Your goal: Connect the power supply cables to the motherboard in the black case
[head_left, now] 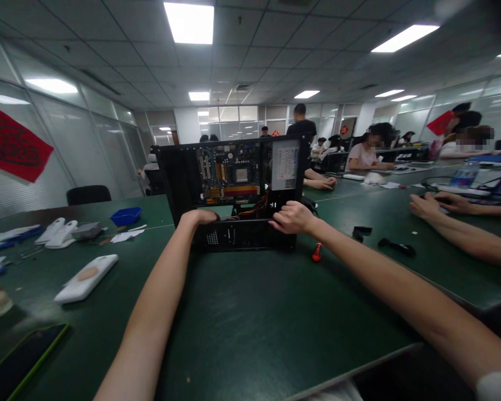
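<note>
A: Item one: open computer case [234,189], black sheet metal, side panel off. Standing on green table [250,323], well out ahead, centre of view.

B: Contents?

A: Motherboard [229,175] mounted upright on back wall, slots and yellow-red connector strip showing. Power supply [284,165], grey with white label, upper right corner. Bundle of red and orange cables [254,210] low down inside. Front lip perforated with small vents.

B: Handling?

A: Judged heavy for its size, rigid, weight probably biased toward power-supply side. Panel edges likely thin and sharp. Board and cables fragile; best gripped by frame rails only, never by anything inside.

B: Hands?

A: Left hand [200,216] curled over near bottom rail at left, fingers hooked inside and out of sight. Right hand [293,217] closed on same rail at right, knuckles up, thumb side toward power supply. Both clamped on frame, arms stretched full length.

B: Surroundings?

A: Orange-handled screwdriver [316,252] on table just right of case. Black clips [361,231] beyond it. White phone case [86,277] to left, further white pieces and blue tray [126,215] behind. Dark tablet with green edge [23,359] at near left corner. Another person's forearms [463,228] resting on table at right; other people seated further back.
</note>
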Motion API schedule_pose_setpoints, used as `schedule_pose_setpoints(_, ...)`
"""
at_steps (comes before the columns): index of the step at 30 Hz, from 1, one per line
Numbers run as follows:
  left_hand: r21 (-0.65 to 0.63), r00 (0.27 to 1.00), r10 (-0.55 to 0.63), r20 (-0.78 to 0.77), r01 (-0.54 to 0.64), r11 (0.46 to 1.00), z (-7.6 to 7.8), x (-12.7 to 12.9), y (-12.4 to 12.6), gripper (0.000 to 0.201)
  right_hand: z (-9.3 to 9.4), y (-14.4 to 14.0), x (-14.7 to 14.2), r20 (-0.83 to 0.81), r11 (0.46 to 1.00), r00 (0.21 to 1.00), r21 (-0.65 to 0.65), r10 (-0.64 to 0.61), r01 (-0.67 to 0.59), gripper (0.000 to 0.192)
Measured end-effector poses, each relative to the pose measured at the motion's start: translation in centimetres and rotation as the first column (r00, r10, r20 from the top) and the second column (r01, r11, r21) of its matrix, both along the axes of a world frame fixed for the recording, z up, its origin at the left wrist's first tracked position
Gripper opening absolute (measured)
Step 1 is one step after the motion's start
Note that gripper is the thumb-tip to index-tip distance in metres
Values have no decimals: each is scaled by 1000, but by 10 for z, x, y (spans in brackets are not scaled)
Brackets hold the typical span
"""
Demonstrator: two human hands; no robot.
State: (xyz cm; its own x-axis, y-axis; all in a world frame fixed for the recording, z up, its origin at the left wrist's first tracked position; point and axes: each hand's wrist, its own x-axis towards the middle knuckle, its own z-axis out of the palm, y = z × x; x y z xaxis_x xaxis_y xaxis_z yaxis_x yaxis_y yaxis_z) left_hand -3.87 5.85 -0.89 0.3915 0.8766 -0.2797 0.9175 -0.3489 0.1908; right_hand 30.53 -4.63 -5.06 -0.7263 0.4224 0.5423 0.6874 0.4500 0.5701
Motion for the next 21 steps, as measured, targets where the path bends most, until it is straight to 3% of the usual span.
schedule_pose_setpoints(9, 20, 993, 77, -88, -76, 997, 15, 0, -61, 44, -6, -1, -5, -62, 997, 997, 68, 50, -45, 49)
schedule_pose_setpoints(15, 44, 997, 22, -79, -18, 999, 17, -10, -70, 62, -8, -8, -9, -76, 989, 992, 109, 104, -96, 53)
schedule_pose_setpoints(21, -16, 999, 29, -27, -30, 999, 22, -15, -77, 57, -8, -12, -13, -93, 972, 977, 155, 193, -177, 52)
